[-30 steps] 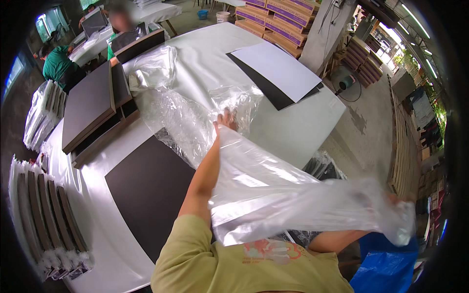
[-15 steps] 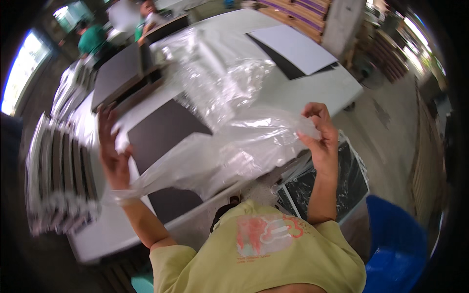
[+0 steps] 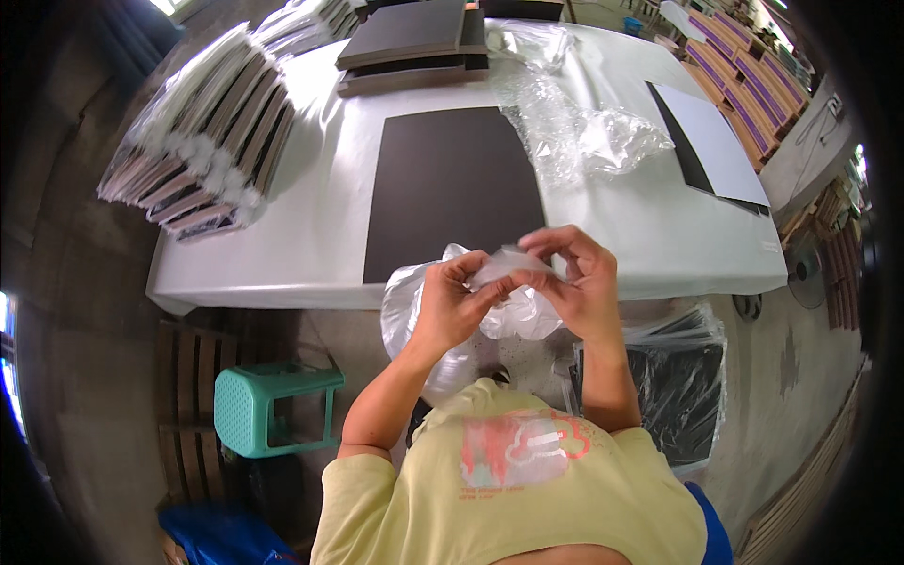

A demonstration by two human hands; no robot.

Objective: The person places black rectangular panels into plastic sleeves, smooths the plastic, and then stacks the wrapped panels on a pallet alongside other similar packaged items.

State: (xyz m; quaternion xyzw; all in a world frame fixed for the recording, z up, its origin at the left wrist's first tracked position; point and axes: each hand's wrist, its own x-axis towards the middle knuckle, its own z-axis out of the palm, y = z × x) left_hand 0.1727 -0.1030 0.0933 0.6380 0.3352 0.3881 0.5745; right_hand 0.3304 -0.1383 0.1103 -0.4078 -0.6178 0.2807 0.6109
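A clear plastic bag hangs bunched below and between my hands, in front of the table edge. My left hand pinches its edge with thumb and forefinger. Close beside it, my right hand grips the same edge, fingers curled round the film. Just beyond my hands a black sheet of board lies flat on the table, its near edge partly hidden by the bag. More crumpled clear plastic film lies to the right of the board.
White-covered table; plastic-wrapped boards stacked at left; black boards piled at the back; white sheet over a black one at right. Below are a green stool and a wrapped black package. Wooden crates stand behind.
My hands have come together from wide apart, and the bag, stretched across the table before, now hangs gathered between them. My view has turned, bringing the green stool fully into sight.
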